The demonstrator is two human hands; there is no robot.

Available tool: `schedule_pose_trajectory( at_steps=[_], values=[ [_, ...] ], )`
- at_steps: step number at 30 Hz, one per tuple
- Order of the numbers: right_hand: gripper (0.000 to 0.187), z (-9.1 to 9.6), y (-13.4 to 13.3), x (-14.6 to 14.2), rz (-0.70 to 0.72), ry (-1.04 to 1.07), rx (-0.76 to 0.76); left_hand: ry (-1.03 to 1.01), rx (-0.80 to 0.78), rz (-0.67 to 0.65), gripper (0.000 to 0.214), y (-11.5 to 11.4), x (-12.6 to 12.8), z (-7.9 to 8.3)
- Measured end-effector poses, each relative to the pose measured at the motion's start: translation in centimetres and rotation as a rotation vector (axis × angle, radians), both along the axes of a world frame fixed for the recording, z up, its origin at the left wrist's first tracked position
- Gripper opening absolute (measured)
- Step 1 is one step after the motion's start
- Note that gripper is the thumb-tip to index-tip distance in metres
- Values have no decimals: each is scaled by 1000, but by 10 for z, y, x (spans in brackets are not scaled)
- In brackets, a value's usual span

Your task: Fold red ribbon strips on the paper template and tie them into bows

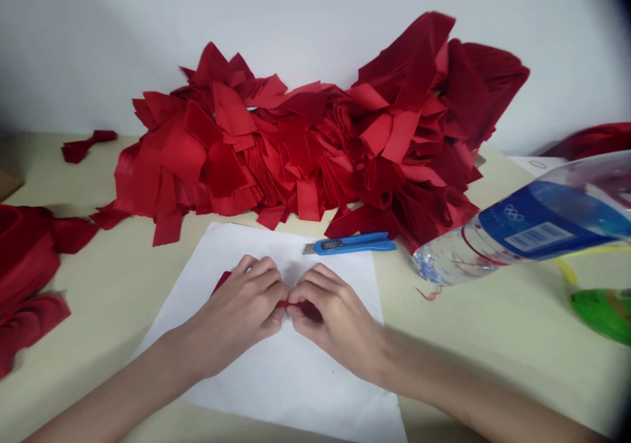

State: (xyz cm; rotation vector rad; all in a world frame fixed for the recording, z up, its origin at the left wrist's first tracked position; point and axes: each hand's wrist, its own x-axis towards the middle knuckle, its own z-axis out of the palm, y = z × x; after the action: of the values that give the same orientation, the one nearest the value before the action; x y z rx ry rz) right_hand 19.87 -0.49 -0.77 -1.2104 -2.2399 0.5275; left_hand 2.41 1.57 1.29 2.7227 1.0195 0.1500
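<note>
- Pale table (434, 371) against a white wall (83, 42), with a heap of red cloth scraps (305, 147) along the back.
- Left hand (241, 305) and right hand (335, 321) sit close together, both pinching a red strip (290, 303) just above a white paper sheet (296, 384).
- Blue utility knife (352, 244) lies beside the sheet's far edge.
- Tilted clear bottle (522, 229) at right: blue label (537, 223) with five linked rings and a barcode (538, 236), its small print unreadable.

Bright, even indoor light fills the view, soft and flat, with no clear source. The wall (98, 48) dims toward the left, and dark vignetting closes the right corners. Faint, soft shadows lie on the table (493, 371). The bottle (537, 226) at right is blurred and stretched by lens distortion, with glare on its plastic. The left hand (236, 311) and right hand (335, 325) look fairly sharp.
</note>
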Motion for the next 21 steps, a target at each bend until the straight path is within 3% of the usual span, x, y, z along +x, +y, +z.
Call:
schedule_pose_trajectory(
  at_steps=[5,8,12,15,19,21],
  values=[
    [12,14,-1,7,103,-59,-3,-56,24,7,16,0,3,-4],
    [16,33,-11,35,136,-104,56,-98,23,18,16,0,3,-3],
    [20,41,-33,98,-274,-237,98,-287,-92,140,14,1,1,8],
    [24,29,-46,136,-503,-475,102,-538,-410,320,7,-4,2,19],
    [31,12,-50,151,-514,-614,132,-838,-1186,491,10,-18,7,20],
    [32,10,-47,149,-501,-631,156,-960,-1436,537,13,-26,9,13]
  ],
)
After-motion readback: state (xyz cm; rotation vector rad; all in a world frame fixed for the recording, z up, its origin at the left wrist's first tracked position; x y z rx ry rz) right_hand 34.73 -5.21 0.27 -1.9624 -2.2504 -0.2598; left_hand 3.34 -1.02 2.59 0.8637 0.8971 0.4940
